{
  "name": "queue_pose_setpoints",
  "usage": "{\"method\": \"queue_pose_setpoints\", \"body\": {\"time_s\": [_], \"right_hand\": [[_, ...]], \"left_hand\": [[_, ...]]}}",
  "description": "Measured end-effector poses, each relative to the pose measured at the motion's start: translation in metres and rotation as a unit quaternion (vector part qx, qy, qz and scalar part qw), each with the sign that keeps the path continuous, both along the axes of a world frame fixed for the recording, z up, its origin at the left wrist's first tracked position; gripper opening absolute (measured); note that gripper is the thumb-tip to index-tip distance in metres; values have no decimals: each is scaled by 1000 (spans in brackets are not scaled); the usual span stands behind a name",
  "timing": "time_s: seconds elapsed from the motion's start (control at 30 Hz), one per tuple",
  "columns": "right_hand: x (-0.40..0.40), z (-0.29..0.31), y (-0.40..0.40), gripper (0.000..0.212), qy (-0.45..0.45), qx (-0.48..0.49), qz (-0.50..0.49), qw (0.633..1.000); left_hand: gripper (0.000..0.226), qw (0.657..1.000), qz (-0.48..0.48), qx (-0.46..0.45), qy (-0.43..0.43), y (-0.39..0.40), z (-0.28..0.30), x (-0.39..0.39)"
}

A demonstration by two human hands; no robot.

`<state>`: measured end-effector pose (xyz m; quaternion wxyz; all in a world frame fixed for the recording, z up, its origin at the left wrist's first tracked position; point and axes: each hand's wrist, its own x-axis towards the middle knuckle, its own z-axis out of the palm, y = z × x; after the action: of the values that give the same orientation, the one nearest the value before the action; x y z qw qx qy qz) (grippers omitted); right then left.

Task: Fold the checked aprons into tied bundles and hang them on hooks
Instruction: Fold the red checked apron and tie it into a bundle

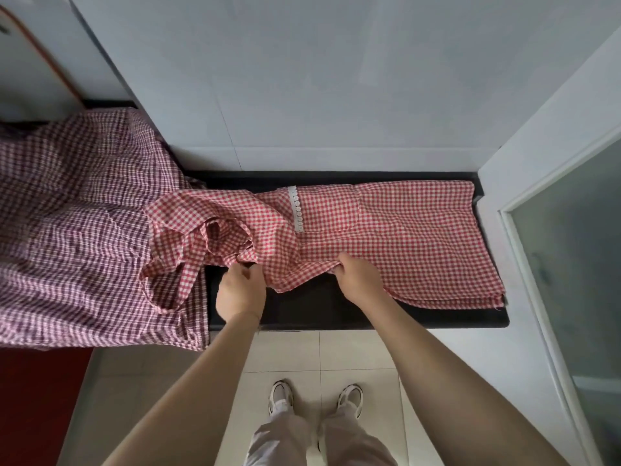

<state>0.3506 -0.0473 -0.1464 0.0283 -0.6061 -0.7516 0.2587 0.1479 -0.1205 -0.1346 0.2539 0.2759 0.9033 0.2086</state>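
One apron lies spread along the surface, its far edge near the wall. A second apron lies to its left, draped over the surface's front edge. The left hand and right hand meet the first apron's near edge.

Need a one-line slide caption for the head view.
Left hand and right hand grip the red-checked cotton apron on the black countertop, beside the purple-checked apron.

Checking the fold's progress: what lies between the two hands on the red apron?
In the head view, a bunched fold of the red apron spans from left hand to right hand, with the bare black counter just below it.
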Motion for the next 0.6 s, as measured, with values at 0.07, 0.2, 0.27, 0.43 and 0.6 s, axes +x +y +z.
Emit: {"method": "queue_pose_setpoints", "body": {"time_s": [0.07, 0.2, 0.27, 0.43, 0.6], "right_hand": [[1, 6, 8, 17, -8, -29, -10, 999], [2, 6, 13, 17, -15, -61, -13, 998], [1, 6, 9, 20, -21, -33, 16, 999], [-2, -1, -9, 53, -176, 156, 129, 963], [0, -3, -16, 71, -163, 272, 113, 942]], "left_hand": [[41, 974, 104, -42, -197, -2, -3, -3], [41, 854, 159, 1, -495, 1, -1, 1], [36, 850, 143, 47, -505, 8, 5, 1], [34, 851, 126, 126, -495, 31, 35, 0], [16, 891, 109, 161, -411, 44, 49, 3]]}}
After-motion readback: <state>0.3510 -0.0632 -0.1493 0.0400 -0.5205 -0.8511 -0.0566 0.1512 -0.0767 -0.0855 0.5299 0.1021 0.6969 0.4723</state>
